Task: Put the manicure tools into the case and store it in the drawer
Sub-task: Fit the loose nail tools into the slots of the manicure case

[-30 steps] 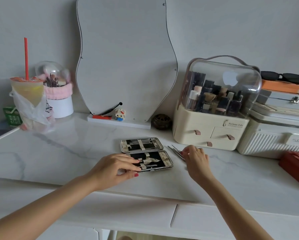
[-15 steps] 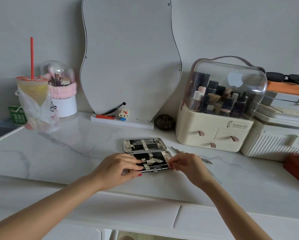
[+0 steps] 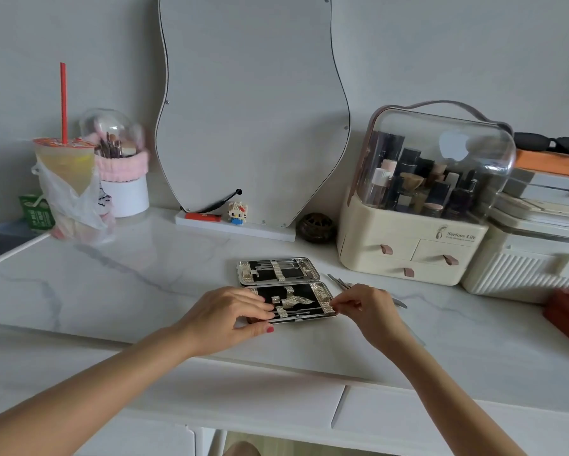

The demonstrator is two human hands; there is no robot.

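Head view, 1 frame: manicure case [image 3: 284,291] lies open flat on the marble tabletop [image 3: 128,278], 2 halves, far half with tools under its straps, near half partly filled. Step in hand, by my reading: loading tools into the near half. Right hand [image 3: 367,307] at the case's right edge, thumb and forefinger pinched at the strap there; looks like a thin metal tool [image 3: 304,312] being fed under the straps, though whether the pinch is on the tool or the strap I cannot tell. Left hand [image 3: 230,315] rests on the near half's left end, fingers extended and pressing down to steady it, thumb along the front edge. 2 or so loose tools [image 3: 339,283] lie on the tabletop just right of the case, partly hidden behind the right hand. Next move likely calls for seating this tool fully, then picking up the loose ones; case not yet closed. Drawer fronts [image 3: 243,403] below the tabletop edge are shut.
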